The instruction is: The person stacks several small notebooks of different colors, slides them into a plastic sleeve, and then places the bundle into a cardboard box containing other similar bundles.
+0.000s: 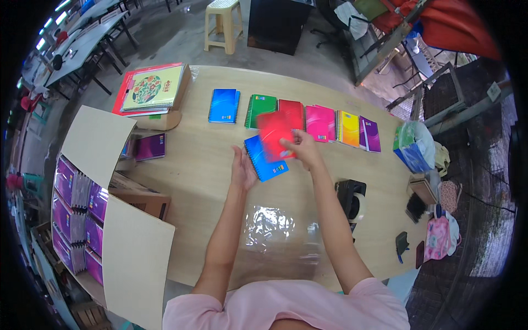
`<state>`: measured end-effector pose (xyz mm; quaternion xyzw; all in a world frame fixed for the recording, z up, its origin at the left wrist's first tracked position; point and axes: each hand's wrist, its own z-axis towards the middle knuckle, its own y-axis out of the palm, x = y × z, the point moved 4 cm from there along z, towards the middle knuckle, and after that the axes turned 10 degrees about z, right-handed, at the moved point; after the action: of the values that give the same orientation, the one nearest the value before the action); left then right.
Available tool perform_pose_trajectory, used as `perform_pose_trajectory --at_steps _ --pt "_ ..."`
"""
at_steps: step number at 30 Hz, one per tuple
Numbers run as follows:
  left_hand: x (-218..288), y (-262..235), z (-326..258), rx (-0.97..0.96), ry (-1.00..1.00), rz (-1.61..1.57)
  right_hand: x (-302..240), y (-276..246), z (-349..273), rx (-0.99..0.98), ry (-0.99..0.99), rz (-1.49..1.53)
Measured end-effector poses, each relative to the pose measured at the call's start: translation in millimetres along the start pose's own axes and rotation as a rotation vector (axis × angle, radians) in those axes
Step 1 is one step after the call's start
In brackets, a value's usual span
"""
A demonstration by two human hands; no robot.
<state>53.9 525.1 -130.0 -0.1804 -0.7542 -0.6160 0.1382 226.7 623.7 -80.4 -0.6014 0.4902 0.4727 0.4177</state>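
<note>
A blue spiral notebook (264, 166) rests in my left hand (243, 171), with the fingers under its bound edge and the thumb raised. Pinched in my right hand (302, 148) is a red notebook (273, 132), smeared by motion. It overlaps the upper part of the blue one. Beyond my hands, a row runs across the table: a blue notebook (224, 105), a green notebook (260, 108), another red notebook (291, 113), pink notebooks (318, 122), a yellow notebook (347, 127) and purple notebooks (370, 133).
At left stands an open carton (137, 247) of packed purple notebooks (65, 223). Larger notebooks (151, 91) are stacked at the far left, and purple notebooks (149, 147) lie nearer. Clear plastic (269, 223) lies before me. A tape dispenser (352, 202) and bags (412, 146) are at right.
</note>
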Motion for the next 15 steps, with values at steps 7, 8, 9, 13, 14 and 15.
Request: perform_pose_trajectory --at_steps 7,8,9,13,14,15 --pt "-0.1 -41.1 -15.3 0.09 0.0 0.039 -9.8 24.5 36.4 0.045 -0.341 -0.659" --pt "1.8 -39.6 -19.4 0.096 0.023 0.047 -10.5 45.5 43.0 0.038 -0.558 -0.885" --pt "3.3 -38.1 -22.5 0.116 0.041 0.092 -10.0 62.6 46.1 0.029 -0.779 -1.108" --pt "15.3 -45.3 -29.7 0.18 0.077 0.243 40.1 84.4 77.6 -0.203 -0.695 -1.332" --pt "24.0 -53.9 -37.1 0.213 0.095 0.268 30.9 89.8 73.4 -0.3 -0.635 -1.241" --pt "28.2 -56.6 -40.7 0.23 0.099 0.282 24.1 84.7 69.3 -0.381 -0.561 -1.162"
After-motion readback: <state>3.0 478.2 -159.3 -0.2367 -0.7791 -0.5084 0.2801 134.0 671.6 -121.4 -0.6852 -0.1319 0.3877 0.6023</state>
